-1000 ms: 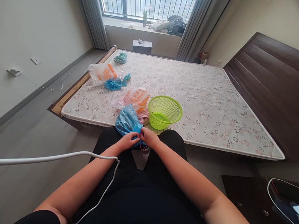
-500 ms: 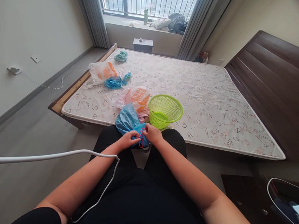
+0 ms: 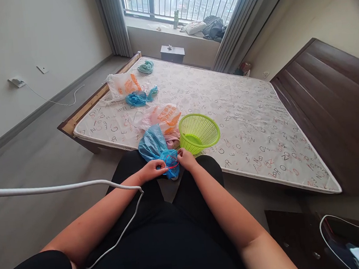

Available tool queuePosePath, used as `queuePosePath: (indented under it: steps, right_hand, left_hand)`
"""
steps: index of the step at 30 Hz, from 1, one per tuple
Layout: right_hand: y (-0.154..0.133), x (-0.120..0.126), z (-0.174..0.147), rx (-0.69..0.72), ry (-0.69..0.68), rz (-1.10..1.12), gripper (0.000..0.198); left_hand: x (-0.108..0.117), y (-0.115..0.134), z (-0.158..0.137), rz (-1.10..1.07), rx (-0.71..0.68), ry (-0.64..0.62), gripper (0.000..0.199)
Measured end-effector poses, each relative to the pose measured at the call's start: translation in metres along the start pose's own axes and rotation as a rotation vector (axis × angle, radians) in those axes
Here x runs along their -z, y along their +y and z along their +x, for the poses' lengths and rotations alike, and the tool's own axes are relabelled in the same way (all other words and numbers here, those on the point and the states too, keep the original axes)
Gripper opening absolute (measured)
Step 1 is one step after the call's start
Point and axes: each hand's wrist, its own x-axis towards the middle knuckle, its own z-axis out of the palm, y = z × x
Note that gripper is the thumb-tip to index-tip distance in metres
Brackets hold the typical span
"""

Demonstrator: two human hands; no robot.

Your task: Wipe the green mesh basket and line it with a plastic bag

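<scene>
Between my two hands a thin red string (image 3: 172, 167) is stretched in a loop over the blue plastic bag (image 3: 153, 142). My left hand (image 3: 153, 170) is closed in a pinch on the string's left side. On the right side, my right hand (image 3: 186, 158) pinches it too, beside the green basket (image 3: 198, 133). The bag hangs over the mattress edge between my knees, its lower part bunched under the string. Pink cloth (image 3: 173, 141) shows behind the bag, next to a clear bag with orange print (image 3: 161, 116).
The patterned mattress (image 3: 237, 112) spreads ahead. On its far left lie another printed bag (image 3: 122, 85), a crumpled blue bag (image 3: 136, 99) and a teal coil (image 3: 145, 67). A white cable (image 3: 76, 185) crosses above my left forearm. A dark cabinet (image 3: 290, 233) stands at lower right.
My right hand has moved slightly right, away from the left one. The red string, bunched before, is now spread into a wider loop between them.
</scene>
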Motion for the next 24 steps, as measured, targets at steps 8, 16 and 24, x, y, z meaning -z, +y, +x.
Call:
queuePosePath:
  steps: [8, 16, 24]
  right_hand:
    - [-0.001, -0.016, -0.009, 0.227, -0.238, 0.065, 0.029]
    - [0.008, 0.010, 0.002, -0.077, 0.234, 0.219, 0.016]
    - [0.002, 0.023, -0.006, -0.134, 0.350, 0.584, 0.007]
  left_hand:
    - [0.006, -0.004, 0.002, -0.064, 0.044, 0.157, 0.042]
    - [0.012, -0.021, 0.005, -0.013, 0.150, 0.317, 0.036]
    - [0.015, -0.019, 0.004, 0.284, 0.269, 0.465, 0.024]
